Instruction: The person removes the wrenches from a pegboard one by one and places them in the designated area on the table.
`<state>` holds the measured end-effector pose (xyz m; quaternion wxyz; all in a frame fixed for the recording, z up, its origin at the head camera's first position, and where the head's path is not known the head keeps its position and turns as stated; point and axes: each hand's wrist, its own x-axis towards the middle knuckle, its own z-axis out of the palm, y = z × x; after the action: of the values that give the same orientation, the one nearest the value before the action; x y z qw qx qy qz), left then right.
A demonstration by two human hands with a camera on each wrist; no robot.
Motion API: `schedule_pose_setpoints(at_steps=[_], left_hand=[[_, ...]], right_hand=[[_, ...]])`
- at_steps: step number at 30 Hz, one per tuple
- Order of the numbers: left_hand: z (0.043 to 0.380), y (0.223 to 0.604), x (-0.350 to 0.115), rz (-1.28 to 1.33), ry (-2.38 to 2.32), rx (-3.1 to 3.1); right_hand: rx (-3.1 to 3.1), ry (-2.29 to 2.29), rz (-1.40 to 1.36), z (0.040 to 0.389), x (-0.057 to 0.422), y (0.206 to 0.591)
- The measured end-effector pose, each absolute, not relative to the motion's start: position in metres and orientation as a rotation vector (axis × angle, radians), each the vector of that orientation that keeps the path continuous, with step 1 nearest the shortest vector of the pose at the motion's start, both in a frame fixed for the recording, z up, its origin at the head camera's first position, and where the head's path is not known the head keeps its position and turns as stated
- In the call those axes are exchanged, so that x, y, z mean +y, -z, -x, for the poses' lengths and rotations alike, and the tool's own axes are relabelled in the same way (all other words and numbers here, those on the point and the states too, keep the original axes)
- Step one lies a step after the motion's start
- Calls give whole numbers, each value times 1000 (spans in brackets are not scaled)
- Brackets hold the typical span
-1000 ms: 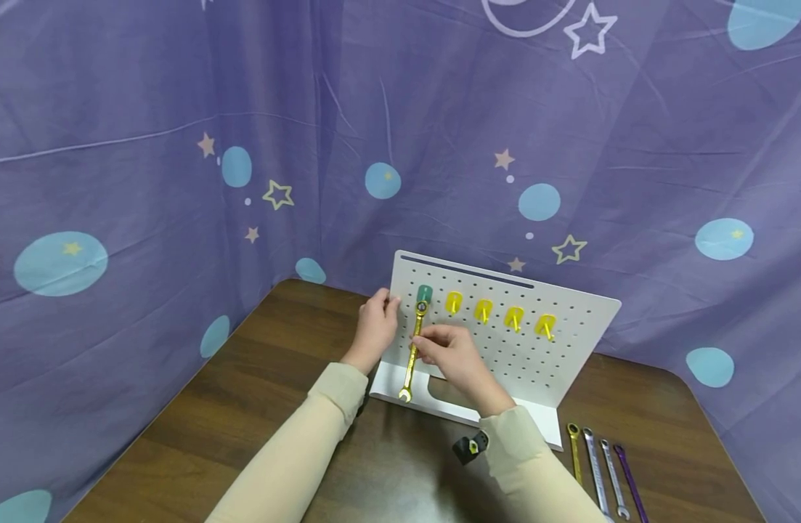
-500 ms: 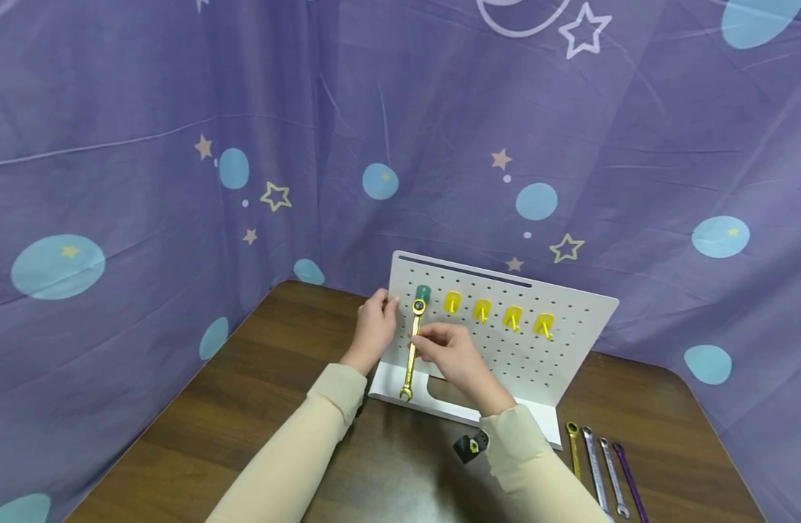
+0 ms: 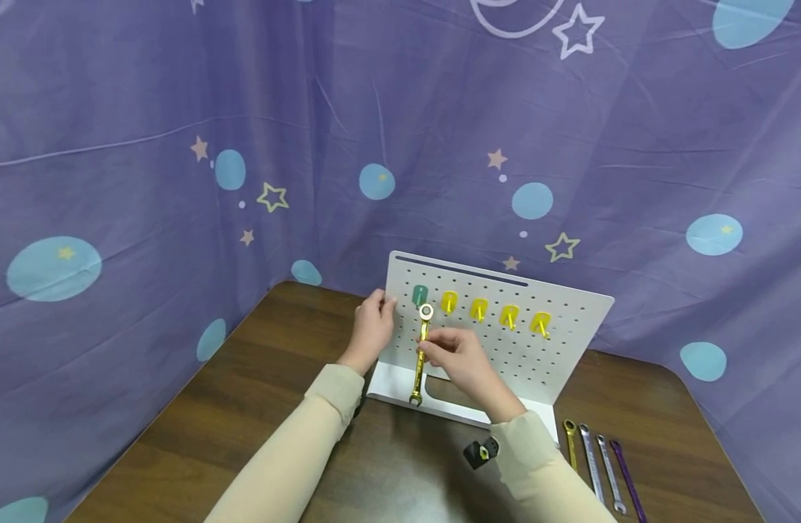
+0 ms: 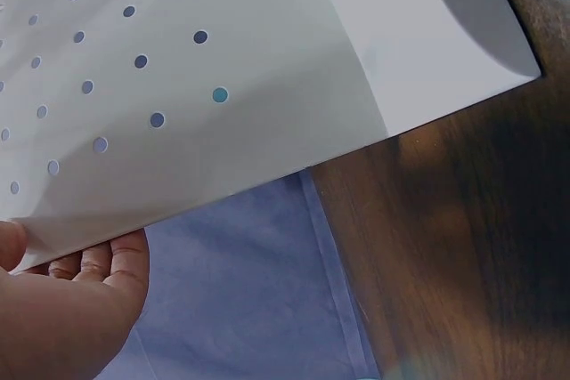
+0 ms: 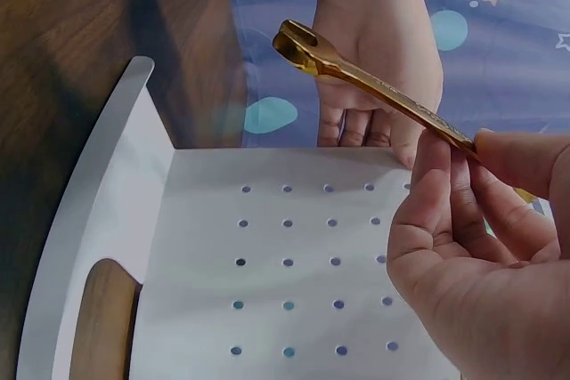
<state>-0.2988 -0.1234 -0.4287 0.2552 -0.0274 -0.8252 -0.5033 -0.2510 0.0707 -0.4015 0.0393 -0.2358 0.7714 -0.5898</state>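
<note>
My left hand [image 3: 372, 327] grips the left edge of a white pegboard [image 3: 573, 330]; in the left wrist view the thumb [image 4: 11, 245] lies on the front and the fingers curl behind. In my right hand [image 3: 464, 359] a gold combination wrench [image 3: 420, 363] is pinched between thumb and fingers, ring end up and open end down. It hangs in front of the board's left part, its ring just below and right of a green hook [image 3: 420, 294]. The right wrist view shows the wrench [image 5: 392, 95] apart from the board, with its far end partly hidden by the fingers.
Several yellow hooks [image 3: 478, 309] stand in a row to the right of the green one. More wrenches lie on the brown table at the right: a gold one [image 3: 571, 439], two silver ones and a purple one [image 3: 625, 472]. A patterned purple curtain [image 3: 439, 145] hangs behind.
My right hand has drawn the wrench's ring from the green hook's tip to the right and slightly down. The left hand keeps its hold on the board.
</note>
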Motion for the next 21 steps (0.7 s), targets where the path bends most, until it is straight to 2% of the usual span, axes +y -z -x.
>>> schedule_pose_setpoints(at_steps=[21], left_hand=[[298, 427, -124, 77, 1359, -2242]], right_hand=[[2392, 1787, 600, 244, 112, 418]])
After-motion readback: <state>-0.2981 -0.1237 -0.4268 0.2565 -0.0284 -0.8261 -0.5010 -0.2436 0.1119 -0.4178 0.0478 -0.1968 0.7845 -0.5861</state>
